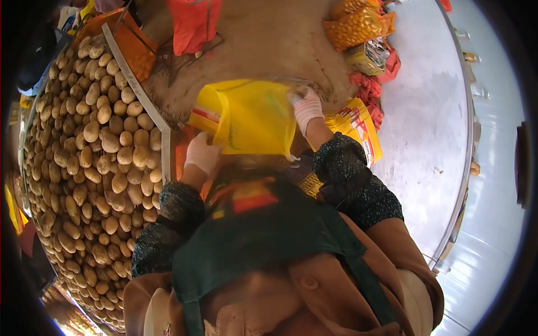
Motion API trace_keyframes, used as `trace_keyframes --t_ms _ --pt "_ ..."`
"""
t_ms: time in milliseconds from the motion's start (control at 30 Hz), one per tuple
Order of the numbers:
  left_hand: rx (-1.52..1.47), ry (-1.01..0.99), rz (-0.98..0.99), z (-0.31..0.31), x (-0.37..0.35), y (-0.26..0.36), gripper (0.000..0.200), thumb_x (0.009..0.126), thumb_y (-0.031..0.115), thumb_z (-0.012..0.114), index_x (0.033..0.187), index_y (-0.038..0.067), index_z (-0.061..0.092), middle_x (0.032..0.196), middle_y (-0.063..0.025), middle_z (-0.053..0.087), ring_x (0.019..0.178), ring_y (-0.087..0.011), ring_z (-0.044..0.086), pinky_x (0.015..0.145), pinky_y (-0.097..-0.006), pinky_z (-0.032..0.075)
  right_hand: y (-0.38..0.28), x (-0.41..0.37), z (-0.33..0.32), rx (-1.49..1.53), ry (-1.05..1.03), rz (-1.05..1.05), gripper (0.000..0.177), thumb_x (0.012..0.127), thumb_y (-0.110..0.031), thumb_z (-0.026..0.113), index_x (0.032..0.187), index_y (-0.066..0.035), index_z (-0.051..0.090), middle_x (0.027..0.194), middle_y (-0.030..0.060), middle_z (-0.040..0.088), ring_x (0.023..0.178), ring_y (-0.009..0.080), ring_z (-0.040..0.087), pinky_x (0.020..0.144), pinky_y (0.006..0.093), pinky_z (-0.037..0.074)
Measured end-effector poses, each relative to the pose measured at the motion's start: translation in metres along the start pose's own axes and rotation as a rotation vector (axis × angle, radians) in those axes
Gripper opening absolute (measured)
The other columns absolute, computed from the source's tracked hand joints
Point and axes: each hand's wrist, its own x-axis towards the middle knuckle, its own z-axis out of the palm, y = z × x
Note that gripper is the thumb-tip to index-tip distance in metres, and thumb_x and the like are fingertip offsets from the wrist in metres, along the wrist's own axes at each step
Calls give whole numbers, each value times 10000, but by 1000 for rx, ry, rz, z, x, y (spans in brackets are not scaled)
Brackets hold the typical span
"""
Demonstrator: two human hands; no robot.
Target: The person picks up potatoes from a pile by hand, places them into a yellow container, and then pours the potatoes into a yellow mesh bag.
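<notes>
In front of my body a yellow mesh bag (258,123) is spread between my two hands, its mouth partly apart. My gloved left hand (203,154) is closed on the bag's lower left side. Up at its right edge, my right hand (306,107), in a white glove, grips the mesh. No contents show inside the bag. Beside my right forearm lie more folded yellow bags (361,126) with red and white print. To my left is a large heap of potatoes (103,140), near my left hand but apart from it.
A metal rim (147,102) borders the potatoes. An orange crate (109,25) and a red bag (193,25) stand farther off. Filled orange mesh sacks (358,28) and a box (369,57) are beside the pale tabletop (426,129) at right. A person's dark sleeve (38,50) shows far left.
</notes>
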Motion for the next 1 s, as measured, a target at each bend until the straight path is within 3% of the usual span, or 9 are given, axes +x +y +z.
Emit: trace_keyframes --t_ms 133,200,367,567,667,733,833,967,1000 --pt "395 87 -117 -3 -14 15 655 770 241 738 1307 -43 495 1222 -265 596 1161 -434 568 1005 -487 443 -19 -8 -10 -338 -43 -373 236 925 -240 663 974 -14 618 934 177 693 832 338 651 761 406 504" --pt "480 663 381 4 -42 52 777 749 281 759 1368 -43 418 1395 -294 443 1269 -447 470 1021 -497 421 -43 -34 -9 -585 -119 -592 195 924 -239 624 936 -47 596 891 189 672 814 406 643 708 454 508" --pt "367 651 1173 10 -48 114 863 720 355 791 1396 11 379 1433 -240 406 1323 -427 401 1052 -579 354 -24 -41 1 -887 -404 -904 147 862 -197 583 946 -76 583 812 157 628 771 340 659 624 447 521" --pt "1230 227 705 23 -9 140 776 800 383 734 1450 110 411 1321 -105 544 1288 -292 478 1128 -554 257 -12 -43 -13 -1018 -555 -950 141 846 -163 588 948 -66 589 829 117 626 779 298 671 631 411 542" --pt "1353 -66 484 29 11 135 699 808 314 716 1438 167 453 1233 -82 611 1193 -274 563 1060 -516 364 4 -37 -28 -983 -540 -952 138 837 -177 597 930 -75 599 817 114 627 762 300 667 634 415 541" --pt "1312 -69 397 40 23 118 546 826 235 667 1353 164 541 1171 -73 633 1131 -278 592 1007 -476 412 12 -32 -33 -880 -473 -1012 119 820 -196 607 880 -94 612 782 106 616 719 320 654 628 435 529" --pt "1246 -45 344 48 31 121 337 838 154 612 1171 152 663 1139 -81 635 1093 -281 601 946 -423 458 12 -33 -33 -819 -454 -751 128 830 -191 600 909 -94 627 827 112 629 750 325 655 647 443 534" --pt "1169 5 254 67 38 123 202 839 127 593 965 143 749 1174 -85 619 1112 -274 591 921 -410 473 51 -3 -35 -1134 -509 -634 180 858 -170 589 1015 -95 636 952 129 644 866 327 655 733 425 543" --pt "1263 -43 200 72 45 119 238 837 143 604 1041 147 727 1201 -81 607 1139 -276 577 937 -424 466 42 2 -42 -1152 -475 -635 212 870 -161 593 1066 -87 627 1015 136 647 924 319 653 773 411 544"
